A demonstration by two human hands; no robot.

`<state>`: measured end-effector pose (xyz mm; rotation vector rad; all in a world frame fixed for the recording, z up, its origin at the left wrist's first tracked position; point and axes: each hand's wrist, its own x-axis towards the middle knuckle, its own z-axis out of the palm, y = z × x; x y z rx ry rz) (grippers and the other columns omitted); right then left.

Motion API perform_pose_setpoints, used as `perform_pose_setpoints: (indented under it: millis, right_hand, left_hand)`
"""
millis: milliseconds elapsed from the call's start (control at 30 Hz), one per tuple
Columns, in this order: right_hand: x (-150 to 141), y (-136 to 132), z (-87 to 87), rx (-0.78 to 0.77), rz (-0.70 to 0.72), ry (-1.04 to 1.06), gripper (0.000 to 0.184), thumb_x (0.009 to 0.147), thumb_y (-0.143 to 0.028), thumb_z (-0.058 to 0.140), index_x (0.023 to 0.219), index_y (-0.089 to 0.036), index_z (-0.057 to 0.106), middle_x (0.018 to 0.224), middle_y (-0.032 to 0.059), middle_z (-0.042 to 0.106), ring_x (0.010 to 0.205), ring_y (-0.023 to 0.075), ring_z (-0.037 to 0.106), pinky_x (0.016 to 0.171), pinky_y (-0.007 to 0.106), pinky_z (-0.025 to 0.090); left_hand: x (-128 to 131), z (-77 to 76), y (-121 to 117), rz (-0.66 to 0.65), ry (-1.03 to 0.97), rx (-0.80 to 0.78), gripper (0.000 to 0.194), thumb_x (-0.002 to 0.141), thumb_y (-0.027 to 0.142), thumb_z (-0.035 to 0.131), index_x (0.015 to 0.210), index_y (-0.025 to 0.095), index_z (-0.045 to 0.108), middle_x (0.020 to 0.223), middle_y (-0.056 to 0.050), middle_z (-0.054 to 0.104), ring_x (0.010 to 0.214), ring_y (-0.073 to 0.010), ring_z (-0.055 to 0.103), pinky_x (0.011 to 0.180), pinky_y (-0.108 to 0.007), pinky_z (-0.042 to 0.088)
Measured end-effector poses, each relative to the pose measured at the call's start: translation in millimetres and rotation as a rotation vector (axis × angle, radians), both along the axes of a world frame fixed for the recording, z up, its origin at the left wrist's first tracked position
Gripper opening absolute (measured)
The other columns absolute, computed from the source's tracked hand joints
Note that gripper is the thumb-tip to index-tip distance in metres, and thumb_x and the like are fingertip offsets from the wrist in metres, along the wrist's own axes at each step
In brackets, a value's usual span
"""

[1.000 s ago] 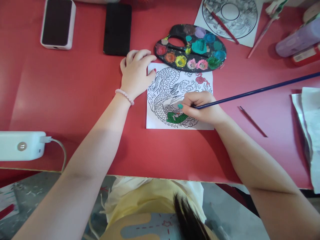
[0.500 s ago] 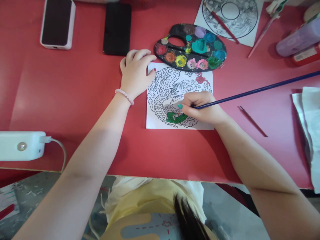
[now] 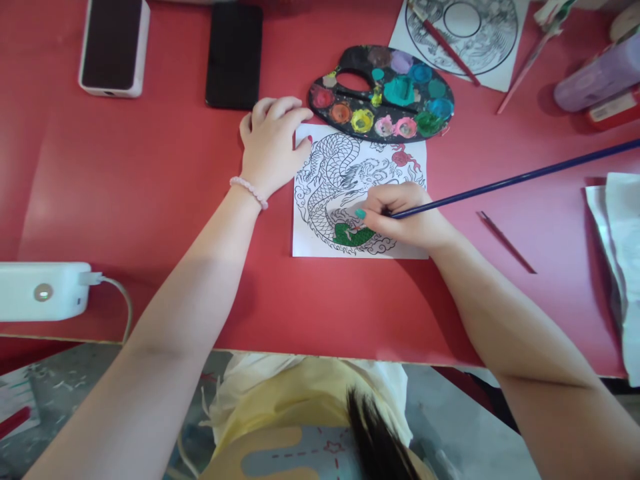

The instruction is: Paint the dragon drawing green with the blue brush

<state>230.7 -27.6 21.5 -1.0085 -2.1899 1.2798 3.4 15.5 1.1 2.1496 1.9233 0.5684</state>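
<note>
A white sheet with a printed dragon drawing (image 3: 325, 193) lies on the red table, part of it painted green and a small figure at its upper right painted red. My left hand (image 3: 275, 140) rests with fingers spread at the sheet's upper left corner, its thumb on the paper. In my right hand (image 3: 403, 213) a long blue paintbrush (image 3: 515, 179) is pinched, its handle slanting up to the right; its tip is hidden by the fingers. Just above the sheet sits a black paint palette (image 3: 345, 61) with several colours, overlapping the paper's top edge.
A black phone (image 3: 234, 57) and a white boxy device (image 3: 113, 47) lie at the upper left, a white power bank (image 3: 43, 291) with a cable below. A thin brush (image 3: 507, 243), folded paper (image 3: 625, 253), a purple bottle (image 3: 595, 77) and another printed sheet (image 3: 493, 77) are on the right.
Both hands hold almost the same positions. The blue brush's far end has tipped up very slightly, and the view has shifted a little.
</note>
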Motion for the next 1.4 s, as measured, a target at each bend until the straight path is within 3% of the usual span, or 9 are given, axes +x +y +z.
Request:
perform_pose_setpoints:
  millis: [167,300,467,600,800,1033,1200,1400]
  right_hand:
    - [-0.2,-0.5,-0.1,0.026,-0.002,0.000,0.039,0.080,-0.018,0.063,0.054,-0.021,0.034,0.055,-0.0039,0.039,0.051,0.0106,0.034,0.052,0.029,0.029]
    - [0.2,-0.5,-0.7,0.028,-0.015,-0.002,0.040,0.081,-0.019,0.064,0.054,-0.021,0.034,0.054,-0.0037,0.039,0.051,0.0107,0.034,0.051,0.029,0.028]
    - [-0.2,-0.5,-1.0,0.023,-0.017,-0.012,0.039,0.081,-0.017,0.064,0.054,-0.021,0.035,0.055,-0.0039,0.039,0.051,0.0108,0.034,0.052,0.029,0.028]
    - [0.3,0.2,-2.1,0.030,-0.030,-0.025,0.040,0.080,-0.013,0.064,0.054,-0.021,0.035,0.054,-0.0042,0.038,0.052,0.0110,0.034,0.053,0.029,0.028]
    - [0.7,0.7,-2.6,0.025,-0.022,-0.034,0.040,0.079,-0.012,0.065,0.054,-0.021,0.035,0.055,-0.0042,0.039,0.052,0.0110,0.034,0.053,0.029,0.029]
    - [1.2,0.7,-2.2,0.019,-0.007,-0.032,0.038,0.082,-0.023,0.064,0.055,-0.022,0.037,0.056,-0.0029,0.040,0.053,0.0118,0.035,0.053,0.030,0.029]
    - [0.9,0.7,-0.7,0.012,-0.024,-0.041,0.040,0.082,-0.030,0.064,0.055,-0.022,0.036,0.055,-0.0023,0.038,0.054,0.0127,0.035,0.053,0.030,0.028]
    - [-1.1,0.3,0.3,0.017,-0.050,-0.040,0.046,0.081,-0.038,0.066,0.055,-0.022,0.032,0.054,-0.0026,0.036,0.053,0.0120,0.032,0.051,0.029,0.027]
  left_hand:
    - [0.2,1.7,0.2,0.007,0.025,-0.019,0.039,0.086,0.034,0.052,0.124,0.037,0.062,0.141,0.006,0.055,0.136,-0.0258,0.039,0.113,-0.049,0.032]
    - [0.9,3.0,-0.2,0.027,0.025,-0.016,0.038,0.087,0.031,0.053,0.123,0.031,0.063,0.141,0.005,0.055,0.136,-0.0250,0.038,0.113,-0.050,0.030]
    - [0.7,1.6,0.0,0.019,0.016,-0.015,0.039,0.087,0.031,0.053,0.125,0.033,0.062,0.141,0.006,0.054,0.135,-0.0240,0.037,0.113,-0.049,0.029]
    - [-0.5,-0.1,1.3,0.007,-0.018,-0.039,0.036,0.087,0.035,0.052,0.122,0.041,0.061,0.141,0.009,0.054,0.136,-0.0265,0.035,0.114,-0.050,0.027]
    - [0.4,0.9,0.2,0.010,0.012,-0.005,0.037,0.087,0.029,0.057,0.124,0.031,0.063,0.141,0.003,0.055,0.135,-0.0260,0.040,0.112,-0.051,0.032]
    - [0.7,3.4,-1.0,0.008,0.032,-0.009,0.038,0.087,0.029,0.055,0.124,0.031,0.064,0.141,0.003,0.055,0.136,-0.0269,0.040,0.112,-0.051,0.033]
    - [-0.5,4.4,-1.7,0.001,0.035,-0.071,0.043,0.090,0.040,0.043,0.129,0.035,0.057,0.144,0.009,0.050,0.137,-0.0233,0.033,0.115,-0.050,0.027]
    - [-0.8,3.9,-0.7,0.010,-0.003,-0.065,0.046,0.083,0.041,0.043,0.125,0.037,0.059,0.143,0.009,0.052,0.137,-0.0244,0.033,0.115,-0.049,0.025]
